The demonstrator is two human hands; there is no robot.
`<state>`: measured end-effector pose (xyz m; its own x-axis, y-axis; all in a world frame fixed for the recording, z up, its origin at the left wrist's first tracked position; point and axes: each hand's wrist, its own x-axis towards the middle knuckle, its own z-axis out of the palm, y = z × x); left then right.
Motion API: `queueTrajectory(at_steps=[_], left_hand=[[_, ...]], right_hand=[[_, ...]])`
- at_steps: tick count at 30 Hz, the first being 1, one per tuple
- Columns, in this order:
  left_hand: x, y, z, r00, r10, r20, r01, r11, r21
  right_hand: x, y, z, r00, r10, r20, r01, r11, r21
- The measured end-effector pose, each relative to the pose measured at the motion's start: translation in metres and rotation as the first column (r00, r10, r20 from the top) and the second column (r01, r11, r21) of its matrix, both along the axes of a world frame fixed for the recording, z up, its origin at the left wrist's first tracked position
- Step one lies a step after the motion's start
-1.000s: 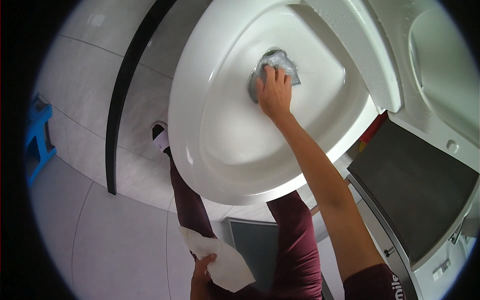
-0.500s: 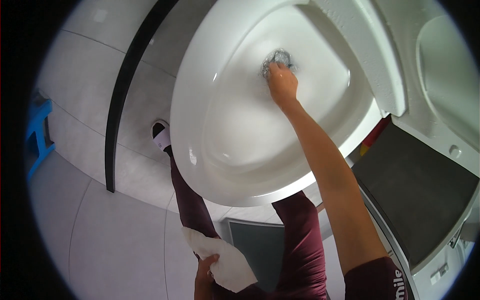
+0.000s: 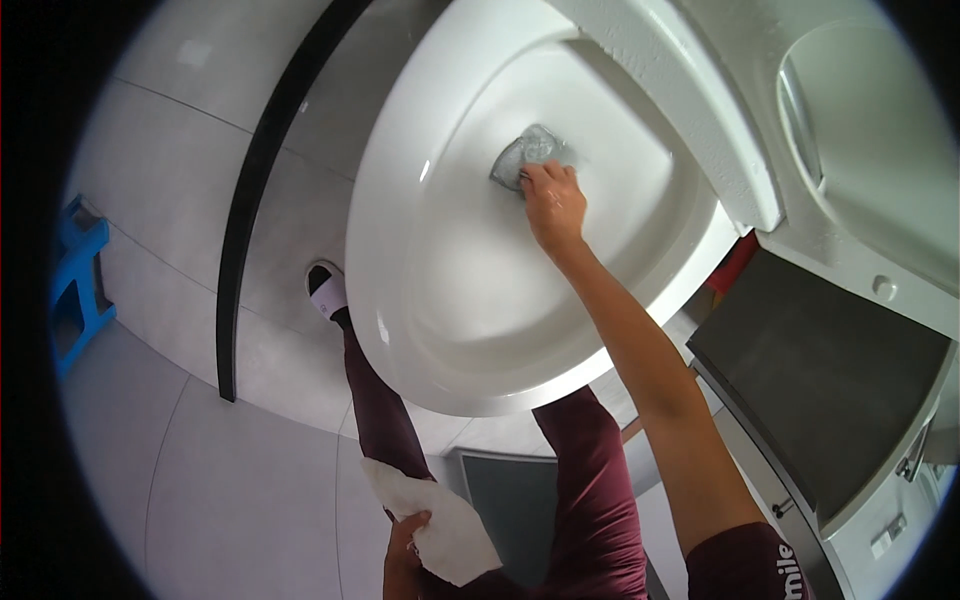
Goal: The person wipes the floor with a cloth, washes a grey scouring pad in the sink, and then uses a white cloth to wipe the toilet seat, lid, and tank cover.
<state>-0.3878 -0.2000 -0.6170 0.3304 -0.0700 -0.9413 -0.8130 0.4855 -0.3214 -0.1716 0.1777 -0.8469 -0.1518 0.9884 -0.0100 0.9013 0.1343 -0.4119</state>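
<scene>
My right hand reaches into a large glossy white bowl. Its fingers pinch the near edge of a wet grey cloth-like piece, which lies spread by a small pool at the bottom; its material cannot be told for sure. Low in the view, beside my left leg, my left hand grips a white cloth with thumb and fingers. That cloth hangs spread on both sides of the hand, well apart from the bowl.
A white ledge with water drops borders the bowl on the far right. Right of it is a dark grey panel. A black curved strip crosses the tiled floor, and a blue stool stands far left.
My right hand has drawn slightly back toward me from the bottom of the bowl. The grey piece now shows more fully and reaches farther left. My left hand still holds the white cloth.
</scene>
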Motion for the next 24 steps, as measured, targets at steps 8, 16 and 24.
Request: queueTrajectory(at_steps=[8, 16, 24], left_hand=[[0.005, 0.02, 0.006, 0.999, 0.009, -0.034, -0.006, 0.997, 0.082], [-0.002, 0.011, 0.002, 1.0, -0.025, -0.016, 0.026, 0.997, 0.073], [-0.052, 0.04, 0.016, 1.0, -0.022, 0.0, 0.021, 0.976, 0.217]], right_hand=[[-0.006, 0.034, -0.045, 0.896, 0.138, 0.421, 0.025, 0.933, -0.36], [0.047, -0.022, 0.083, 0.908, -0.297, -0.296, 0.127, 0.867, -0.481], [0.025, -0.022, 0.223, -0.086, -0.896, -0.437, 0.219, 0.411, -0.885]])
